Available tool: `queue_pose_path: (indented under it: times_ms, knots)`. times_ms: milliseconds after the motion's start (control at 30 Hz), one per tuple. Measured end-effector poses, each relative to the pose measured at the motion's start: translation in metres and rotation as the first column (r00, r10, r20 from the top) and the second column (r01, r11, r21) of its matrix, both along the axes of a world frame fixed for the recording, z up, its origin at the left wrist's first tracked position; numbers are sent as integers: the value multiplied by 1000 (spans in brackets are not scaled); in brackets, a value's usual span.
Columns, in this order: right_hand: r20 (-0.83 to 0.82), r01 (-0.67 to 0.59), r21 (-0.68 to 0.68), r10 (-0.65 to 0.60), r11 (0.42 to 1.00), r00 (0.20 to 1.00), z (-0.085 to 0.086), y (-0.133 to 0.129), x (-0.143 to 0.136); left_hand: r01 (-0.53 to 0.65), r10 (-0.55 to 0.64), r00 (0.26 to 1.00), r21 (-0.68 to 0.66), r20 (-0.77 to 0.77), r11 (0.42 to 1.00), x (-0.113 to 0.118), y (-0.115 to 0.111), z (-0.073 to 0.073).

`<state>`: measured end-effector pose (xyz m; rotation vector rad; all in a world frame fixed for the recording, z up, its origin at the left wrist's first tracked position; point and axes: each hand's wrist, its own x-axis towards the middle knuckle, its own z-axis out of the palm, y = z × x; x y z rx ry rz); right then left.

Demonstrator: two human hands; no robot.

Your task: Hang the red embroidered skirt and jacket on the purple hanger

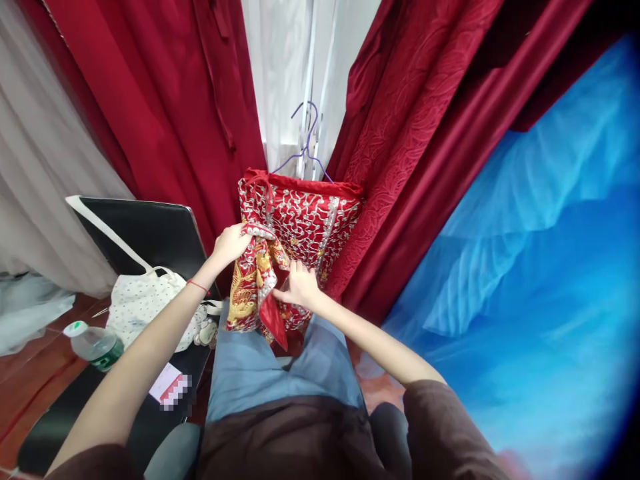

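A red garment (315, 220) with dense silver and gold embroidery hangs from a purple hanger (307, 143), its lower part reaching my knees. At its left side my left hand (233, 244) is closed on a bunched fold of the cloth. My right hand (300, 287) is closed at the front of the garment, thumb and fingers pinching the fabric near a turned-back edge. Plain red lining (273, 320) shows below the right thumb. The fold partly hides the fingertips of both hands.
To my left stands a black chair (145, 230) bearing a dotted white bag (145, 303), a plastic bottle (95, 343) and a pink-and-white card (167, 383). Red curtains (165, 100) hang ahead on both sides, and blue ruffled fabric (525, 267) covers the right.
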<state>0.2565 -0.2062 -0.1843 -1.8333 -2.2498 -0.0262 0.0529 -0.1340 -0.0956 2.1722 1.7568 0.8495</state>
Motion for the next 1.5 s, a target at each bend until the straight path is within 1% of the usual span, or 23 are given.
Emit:
queue_pose_path:
  times_ms: [100,200,300,367,433,467,500,533,567,600,633,667,733,833,900,1000,1067,1167,1200,1267,1367,1433,1500]
  knots:
    - [-15,72,-58,-73,996,997,-11,-7,1,-10,11,994,8,-112,1000,19,-12,-7]
    - [19,219,-152,-218,964,976,-13,5,23,-9,13,985,24,-172,1000,24,-9,-7]
    - [36,294,-208,-293,933,955,1,18,49,29,-29,964,-5,-264,1000,13,11,-2]
    - [23,295,-153,-295,943,955,15,24,61,-13,-23,939,-102,-343,995,5,23,0]
    - [4,295,-91,-296,951,955,31,27,68,-88,13,912,-166,-410,982,4,25,-2]
    - [-6,298,-67,-299,952,954,40,29,70,-66,-11,910,-171,-415,983,9,22,-5]
    - [-15,300,-41,-301,953,954,48,31,72,21,-87,915,-167,-395,986,17,16,-9]
    - [-23,300,-12,-300,954,954,57,33,72,157,-204,914,-158,-351,975,29,9,-14]
    - [-29,292,23,-291,956,956,65,34,72,297,-326,899,-140,-292,944,43,1,-18]
    - [-30,268,84,-266,960,963,74,35,71,395,-412,882,-114,-230,911,60,-6,-23]
    - [-24,232,147,-231,961,973,82,35,70,435,-442,879,-77,-180,897,78,-12,-27]
    - [-10,182,205,-184,962,983,89,34,68,413,-412,899,-26,-148,910,95,-17,-31]
    - [44,92,284,-109,954,993,102,33,65,298,-291,952,65,-97,952,121,-19,-36]
    - [100,70,304,-105,950,989,117,33,64,186,-187,982,62,-2,981,133,-9,-38]
    - [97,104,301,-139,948,985,125,37,65,104,-108,994,105,30,989,125,-3,-35]
    - [37,171,266,-188,949,982,139,51,53,-32,29,999,286,14,958,110,-3,-27]
    - [-20,183,232,-183,955,983,150,62,34,-48,47,999,274,8,961,104,-5,-24]
    - [-30,76,255,-71,964,997,166,79,3,-37,31,997,84,76,996,94,3,-24]
    - [-3,21,277,-21,961,1000,170,84,-4,-56,49,993,58,107,997,88,10,-25]
    - [90,-119,300,96,947,991,175,94,-10,-129,113,981,94,157,987,70,28,-31]
    - [215,-337,247,288,908,933,176,107,-7,-233,201,962,171,187,957,34,54,-38]
    - [237,-391,248,336,886,912,177,114,-5,-272,241,956,197,164,942,11,65,-35]
    - [221,-348,340,285,874,933,179,122,-7,-295,273,955,252,119,922,-5,73,-22]
